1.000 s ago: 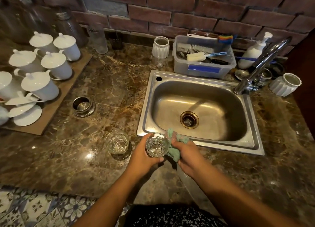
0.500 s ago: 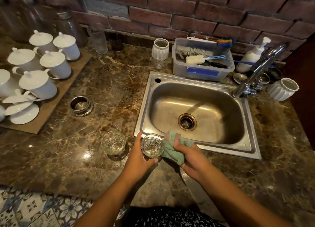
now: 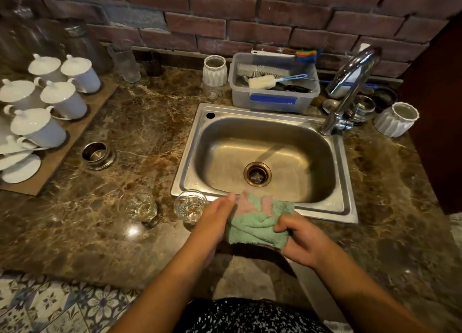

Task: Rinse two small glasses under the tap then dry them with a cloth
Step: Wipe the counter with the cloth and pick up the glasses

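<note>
Two small clear glasses stand upright on the marble counter in front of the sink's left corner. One glass (image 3: pixel 141 207) is further left; the other glass (image 3: pixel 190 205) sits just left of my left hand (image 3: pixel 215 216). That hand's fingers lie straight along the left edge of a green and pink cloth (image 3: pixel 257 220), apart from the glass. My right hand (image 3: pixel 301 240) grips the cloth's right side with curled fingers. The cloth hangs spread between both hands over the sink's front rim (image 3: pixel 325 214).
The steel sink has a tap (image 3: pixel 350 82) at its back right, with no water running. A plastic tub of brushes (image 3: pixel 273 87) stands behind it. White lidded cups (image 3: pixel 40 102) on a board fill the left. A small steel bowl (image 3: pixel 98 155) sits on the counter.
My left hand has let go of the second glass, which now stands on the counter, and moved onto the cloth. The cloth has been opened out between both hands.
</note>
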